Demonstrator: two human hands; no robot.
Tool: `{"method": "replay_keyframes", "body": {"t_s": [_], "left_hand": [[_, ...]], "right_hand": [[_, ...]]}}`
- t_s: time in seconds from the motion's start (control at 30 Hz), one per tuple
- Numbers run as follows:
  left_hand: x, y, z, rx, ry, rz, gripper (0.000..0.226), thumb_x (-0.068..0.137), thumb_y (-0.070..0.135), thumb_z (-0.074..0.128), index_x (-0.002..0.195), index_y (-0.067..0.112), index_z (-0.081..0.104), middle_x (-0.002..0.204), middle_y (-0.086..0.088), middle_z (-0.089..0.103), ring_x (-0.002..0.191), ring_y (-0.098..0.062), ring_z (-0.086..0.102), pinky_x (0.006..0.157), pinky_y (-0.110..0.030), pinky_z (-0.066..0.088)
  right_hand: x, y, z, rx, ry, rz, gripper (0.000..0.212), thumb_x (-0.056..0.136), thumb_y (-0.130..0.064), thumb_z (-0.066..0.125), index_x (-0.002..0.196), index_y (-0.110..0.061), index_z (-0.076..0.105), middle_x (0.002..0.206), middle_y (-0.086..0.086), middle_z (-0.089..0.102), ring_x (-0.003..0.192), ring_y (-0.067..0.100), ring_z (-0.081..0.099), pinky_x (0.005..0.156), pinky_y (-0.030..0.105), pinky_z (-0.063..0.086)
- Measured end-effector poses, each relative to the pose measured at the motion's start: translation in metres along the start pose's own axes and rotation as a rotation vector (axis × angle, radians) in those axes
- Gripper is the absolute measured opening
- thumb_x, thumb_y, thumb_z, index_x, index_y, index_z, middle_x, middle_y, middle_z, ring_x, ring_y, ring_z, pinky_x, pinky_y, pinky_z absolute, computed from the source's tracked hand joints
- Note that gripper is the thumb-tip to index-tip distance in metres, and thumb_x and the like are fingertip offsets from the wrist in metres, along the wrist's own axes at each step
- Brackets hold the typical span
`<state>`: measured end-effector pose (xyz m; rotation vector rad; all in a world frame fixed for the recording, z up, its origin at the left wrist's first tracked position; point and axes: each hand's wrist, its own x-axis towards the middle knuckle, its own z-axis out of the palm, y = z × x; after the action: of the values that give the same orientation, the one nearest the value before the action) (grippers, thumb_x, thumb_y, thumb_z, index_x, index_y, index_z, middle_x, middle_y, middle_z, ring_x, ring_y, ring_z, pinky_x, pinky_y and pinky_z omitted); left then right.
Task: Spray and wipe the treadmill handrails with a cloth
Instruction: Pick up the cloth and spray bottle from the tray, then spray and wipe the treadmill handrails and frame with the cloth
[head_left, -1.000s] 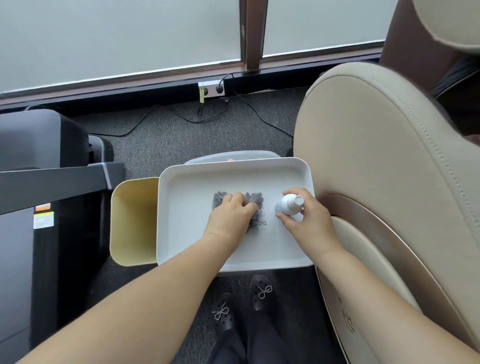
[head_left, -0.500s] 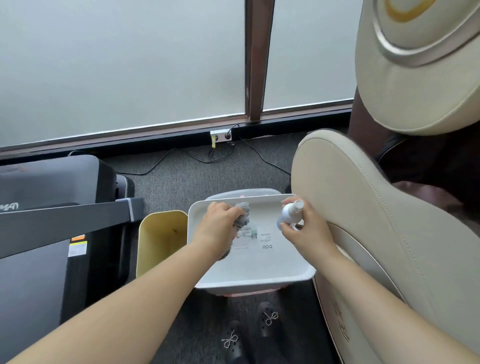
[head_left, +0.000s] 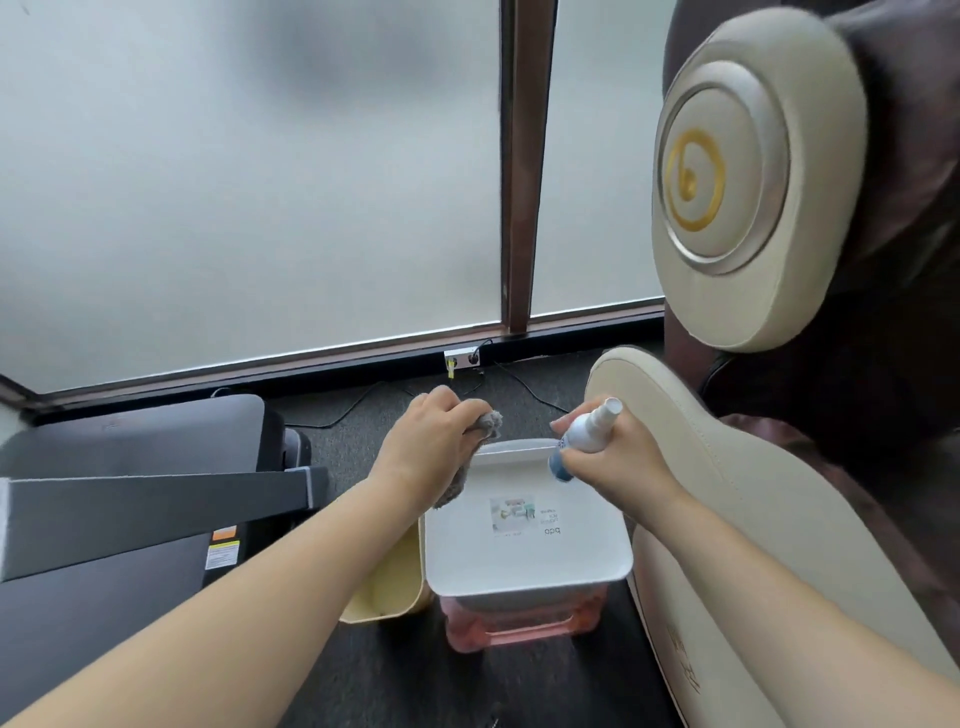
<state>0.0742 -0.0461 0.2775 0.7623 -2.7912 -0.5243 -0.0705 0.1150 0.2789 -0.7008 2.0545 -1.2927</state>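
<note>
Cloth (head_left: 485, 423) bunched in my left hand (head_left: 431, 447), spray bottle (head_left: 584, 434) clamped in my right hand (head_left: 618, 457), and both are up off the white tray (head_left: 524, 558) below them. The left fingers are curled tight round the grey rag, a fuzzy tuft poking out past the knuckles and another fold hanging under the palm near the tray's left edge. The right fingers wrap the bottle's waist, nozzle tipped up and away from me, above the tray's far right corner.

How far along? By my reckoning barely begun: tools gathered, nothing sprayed, nothing wiped. The treadmill (head_left: 140, 499) sits off to my left, well apart from both hands, and no handrail is in sight (only the dark deck and a long grey bar), so carrying over, spraying and rubbing all remain.

Now the feel of things. The cloth is soft, nubbly, shapeless, happy to be crushed. The bottle is small, smooth white plastic with a blue base, round and a bit slippery, I'd guess. The tray is matte, shallow, rounded at the corners, with a printed label stuck on its floor; it rests on a translucent pink bin (head_left: 519, 621), with a pale yellow tub (head_left: 387, 592) just beside its left edge. Dark carpet (head_left: 426, 686) underneath.
</note>
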Motion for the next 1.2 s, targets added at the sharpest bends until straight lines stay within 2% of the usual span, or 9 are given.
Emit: {"method": "replay_keyframes", "body": {"t_s": [0.17, 0.3, 0.47, 0.6, 0.67, 0.8, 0.93, 1.07, 1.2], "left_hand": [[-0.023, 0.013, -0.030, 0.008, 0.040, -0.014, 0.021, 0.091, 0.038, 0.053, 0.111, 0.031, 0.058, 0.097, 0.001, 0.049, 0.072, -0.024, 0.055, 0.060, -0.034, 0.050], [-0.047, 0.023, -0.044, 0.061, 0.070, -0.013, 0.032, 0.089, 0.025, 0.059, 0.121, 0.031, 0.057, 0.118, -0.003, 0.051, 0.073, -0.030, 0.059, 0.058, -0.032, 0.049], [-0.085, 0.040, -0.058, 0.051, 0.141, -0.080, 0.031, 0.091, 0.017, 0.058, 0.118, 0.030, 0.064, 0.131, -0.007, 0.049, 0.086, -0.032, 0.064, 0.068, -0.030, 0.050], [-0.120, 0.049, -0.068, 0.041, 0.157, -0.134, 0.030, 0.093, 0.017, 0.053, 0.118, 0.029, 0.064, 0.133, -0.005, 0.047, 0.101, -0.028, 0.060, 0.082, -0.029, 0.049], [-0.140, 0.052, -0.074, 0.036, 0.167, -0.151, 0.029, 0.094, 0.019, 0.052, 0.118, 0.031, 0.063, 0.133, -0.003, 0.046, 0.102, -0.028, 0.059, 0.081, -0.035, 0.051], [-0.174, 0.052, -0.094, 0.058, 0.182, -0.135, 0.030, 0.094, 0.020, 0.052, 0.119, 0.032, 0.062, 0.133, -0.002, 0.047, 0.101, -0.026, 0.060, 0.079, -0.037, 0.053], [-0.206, 0.051, -0.120, 0.058, 0.237, -0.129, 0.029, 0.094, 0.019, 0.051, 0.118, 0.030, 0.063, 0.129, -0.001, 0.049, 0.098, -0.025, 0.061, 0.078, -0.034, 0.052], [-0.250, 0.048, -0.139, 0.054, 0.274, -0.101, 0.029, 0.093, 0.016, 0.053, 0.118, 0.029, 0.064, 0.126, -0.001, 0.050, 0.093, -0.025, 0.062, 0.079, -0.033, 0.052], [-0.307, 0.036, -0.152, 0.063, 0.288, -0.119, 0.028, 0.092, 0.016, 0.056, 0.116, 0.027, 0.066, 0.125, -0.003, 0.052, 0.095, -0.026, 0.062, 0.079, -0.032, 0.051]], "right_hand": [[-0.024, -0.021, -0.006, 0.009, -0.042, -0.047, 0.035, 0.071, -0.002, 0.059, 0.095, -0.028, 0.058, 0.095, -0.008, 0.072, 0.090, 0.021, 0.066, 0.073, 0.033, 0.054], [-0.044, -0.031, -0.009, 0.009, -0.086, -0.041, 0.028, 0.071, 0.006, 0.055, 0.086, -0.016, 0.060, 0.091, -0.002, 0.071, 0.093, 0.023, 0.066, 0.065, 0.027, 0.053], [-0.073, -0.039, -0.013, 0.038, -0.138, -0.079, 0.032, 0.070, 0.005, 0.055, 0.084, -0.023, 0.061, 0.084, -0.002, 0.070, 0.090, 0.019, 0.065, 0.078, 0.039, 0.053], [-0.098, -0.044, -0.009, 0.099, -0.184, -0.156, 0.023, 0.081, -0.022, 0.070, 0.096, -0.035, 0.059, 0.090, 0.004, 0.068, 0.085, 0.018, 0.063, 0.083, 0.035, 0.050], [-0.114, -0.050, -0.004, 0.151, -0.199, -0.182, 0.013, 0.091, -0.034, 0.066, 0.099, -0.029, 0.057, 0.087, 0.006, 0.064, 0.083, 0.017, 0.063, 0.082, 0.032, 0.050], [-0.150, -0.065, 0.004, 0.203, -0.216, -0.218, 0.017, 0.094, -0.027, 0.060, 0.091, -0.011, 0.057, 0.079, 0.008, 0.062, 0.075, 0.017, 0.062, 0.074, 0.025, 0.053], [-0.183, -0.079, 0.015, 0.196, -0.168, -0.237, 0.016, 0.092, -0.017, 0.066, 0.078, -0.011, 0.061, 0.080, 0.009, 0.070, 0.074, 0.019, 0.068, 0.080, 0.037, 0.056], [-0.224, -0.090, 0.033, 0.250, -0.181, -0.277, 0.011, 0.094, -0.005, 0.060, 0.088, -0.010, 0.068, 0.089, 0.011, 0.074, 0.071, 0.014, 0.071, 0.074, 0.029, 0.056], [-0.268, -0.094, 0.063, 0.230, -0.175, -0.299, 0.011, 0.093, -0.011, 0.063, 0.083, -0.015, 0.064, 0.067, 0.000, 0.071, 0.068, 0.015, 0.067, 0.077, 0.035, 0.055]]}}
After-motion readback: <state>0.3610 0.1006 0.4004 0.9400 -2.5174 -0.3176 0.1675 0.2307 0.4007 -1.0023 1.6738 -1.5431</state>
